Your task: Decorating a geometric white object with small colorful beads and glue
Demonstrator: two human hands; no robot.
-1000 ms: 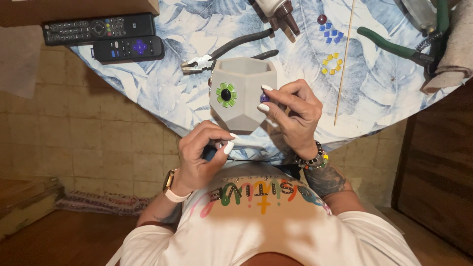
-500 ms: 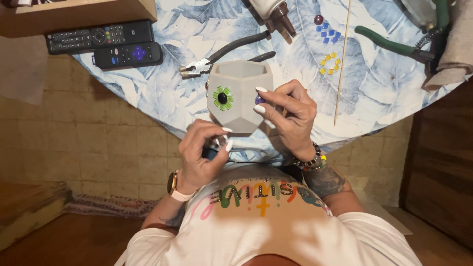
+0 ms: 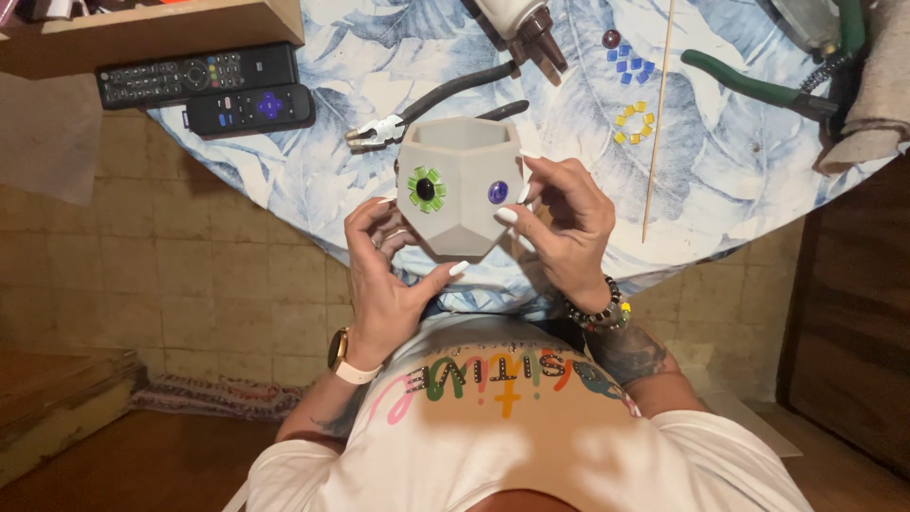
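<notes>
A grey faceted pot (image 3: 459, 185) sits at the near edge of a round table covered with a blue leaf-print cloth (image 3: 739, 190). One face carries a green flower of tiles with a black centre (image 3: 426, 190); another face has a single purple bead (image 3: 497, 192). My left hand (image 3: 389, 280) cups the pot from the left and below, thumb against its lower edge. My right hand (image 3: 561, 228) grips the pot's right side, fingertips next to the purple bead.
Black pliers (image 3: 431, 106) lie just behind the pot. Two remote controls (image 3: 204, 85) rest at the left beside a wooden box (image 3: 152, 33). Blue tiles (image 3: 627, 63), yellow tiles (image 3: 633, 121), a thin wooden stick (image 3: 657, 123), green-handled pliers (image 3: 749, 87) and a glue bottle (image 3: 519, 19) lie farther back.
My left hand rose from below the table edge to cup the pot; the small blue item it held is no longer visible. The purple bead now shows clear of my right fingers.
</notes>
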